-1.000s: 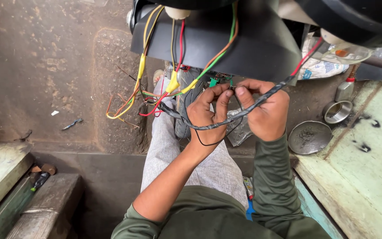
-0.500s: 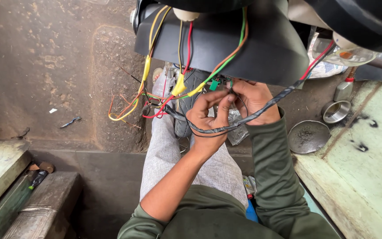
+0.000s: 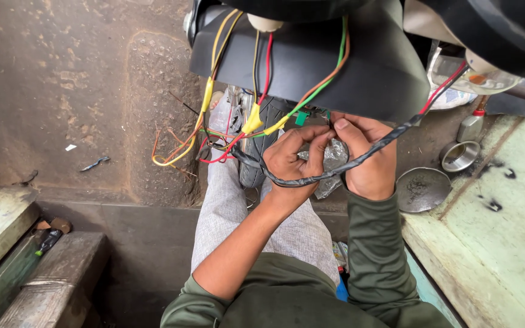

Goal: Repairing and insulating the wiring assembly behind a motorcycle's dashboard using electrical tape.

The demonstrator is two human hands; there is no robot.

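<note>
My left hand (image 3: 293, 159) and my right hand (image 3: 367, 155) meet just under a black fender (image 3: 335, 67), fingertips pinched together on thin wire ends near a small green connector (image 3: 301, 118). A thick black taped cable (image 3: 360, 161) loops across both hands and runs up to the right. Yellow, red, green and orange wires (image 3: 238, 130) hang from the fender to the left of my hands, some with yellow sleeves. What exactly sits between my fingertips is too small to tell.
A black tyre (image 3: 256, 146) stands between my grey-trousered knees. A round metal lid (image 3: 422, 189) and a small metal cup (image 3: 459, 155) lie at the right, beside a pale green slab (image 3: 499, 231). Concrete ground (image 3: 62, 91) and worn steps (image 3: 7, 243) are at the left.
Both hands have drawn closer together and their fingertips now meet by the green connector. The black cable has shifted slightly with them.
</note>
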